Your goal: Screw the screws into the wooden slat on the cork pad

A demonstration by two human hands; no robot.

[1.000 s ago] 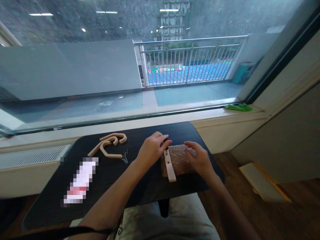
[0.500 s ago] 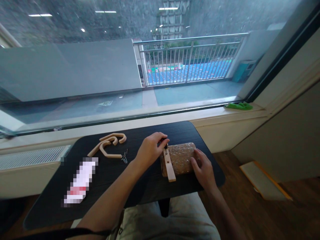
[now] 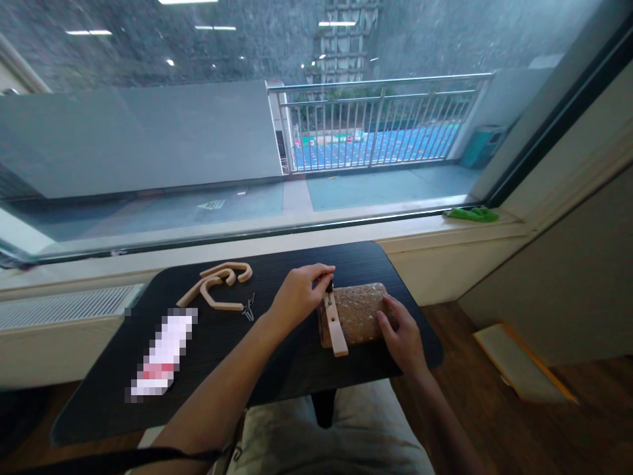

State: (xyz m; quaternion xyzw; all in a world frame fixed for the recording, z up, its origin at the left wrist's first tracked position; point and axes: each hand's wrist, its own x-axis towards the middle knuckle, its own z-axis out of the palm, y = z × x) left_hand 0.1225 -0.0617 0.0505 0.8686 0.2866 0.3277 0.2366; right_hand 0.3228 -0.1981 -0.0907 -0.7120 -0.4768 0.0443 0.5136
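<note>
Between the thumb and fingers of my left hand is a small black-handled screwdriver, mostly hidden by the fingers. It points down at the upper end of a pale wooden piece with holes in it, where a bit of metal shows. That piece lies across the left side of a brown, speckled block in clear, shiny wrap. My right hand grips the block's right end, thumb on the near side and fingers over the top.
Several curved wooden hooks lie at the table's back left, with small metal screws beside them. A blurred white-and-red packet is nearer me. The black table meets the window sill, where a green cloth lies.
My left fingers have shifted slightly around the screwdriver handle, the index finger now straighter. My right hand, the block and the wooden piece stay in place. The view has tipped slightly.
</note>
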